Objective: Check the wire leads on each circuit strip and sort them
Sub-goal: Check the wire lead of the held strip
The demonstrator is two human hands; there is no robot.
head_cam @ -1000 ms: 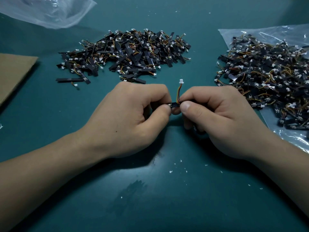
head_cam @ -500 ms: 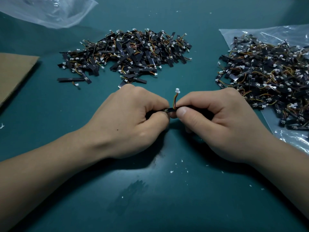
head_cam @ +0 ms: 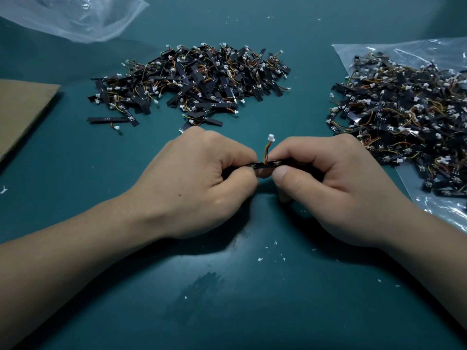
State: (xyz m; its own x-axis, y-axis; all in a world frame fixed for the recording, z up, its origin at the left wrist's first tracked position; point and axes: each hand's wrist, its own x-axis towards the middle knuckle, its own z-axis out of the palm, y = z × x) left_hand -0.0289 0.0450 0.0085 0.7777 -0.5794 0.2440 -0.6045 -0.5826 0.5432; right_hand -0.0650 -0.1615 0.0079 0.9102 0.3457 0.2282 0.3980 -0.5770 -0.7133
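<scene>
A dark teal table (head_cam: 227, 299) carries everything. Near its middle, the left hand (head_cam: 199, 183) and the right hand (head_cam: 336, 183) each pinch one end of a black circuit strip (head_cam: 265, 164), held level just above the surface; its wire leads (head_cam: 266, 152) rise to a white connector (head_cam: 271, 138). Toward the far edge lies a loose pile of strips (head_cam: 197, 82). At the right edge, another heap (head_cam: 404, 107) rests on a clear plastic bag (head_cam: 442, 205). Cardboard (head_cam: 22, 109) sits at the left edge.
</scene>
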